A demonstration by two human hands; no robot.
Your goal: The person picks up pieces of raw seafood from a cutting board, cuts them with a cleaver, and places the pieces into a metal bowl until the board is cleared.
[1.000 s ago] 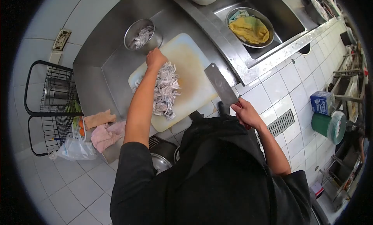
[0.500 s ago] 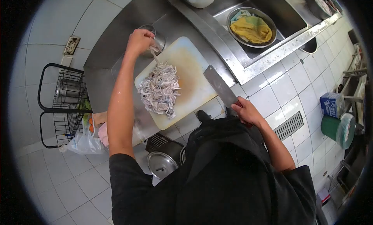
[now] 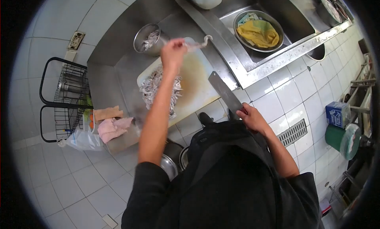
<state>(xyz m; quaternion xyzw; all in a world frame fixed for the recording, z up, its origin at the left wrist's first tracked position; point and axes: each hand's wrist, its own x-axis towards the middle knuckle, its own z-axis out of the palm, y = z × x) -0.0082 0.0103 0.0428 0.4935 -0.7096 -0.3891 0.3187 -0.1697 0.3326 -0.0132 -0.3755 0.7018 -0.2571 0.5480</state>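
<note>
I see the steel counter (image 3: 107, 70) first, running up to the sink (image 3: 289, 15), where a bowl (image 3: 277, 25) holds a yellow cloth (image 3: 259, 32). A wire rack (image 3: 65, 98) stands at the counter's left end, with pink rags (image 3: 113, 128) just beside it. The white board (image 3: 196, 80) lies on the counter and carries a heap of grey-white strips (image 3: 156, 88) on its left half. A steel cup (image 3: 149, 38) with more strips stands just beyond the board's far corner. My right hand (image 3: 251, 117) is closed round the handle of the cleaver (image 3: 224, 89), whose blade lies angled over the board's near right corner. My left hand (image 3: 173, 52) is raised above the board, fingers pinched on one strip (image 3: 200, 43), which trails to the right in the air, well above the heap.
</note>
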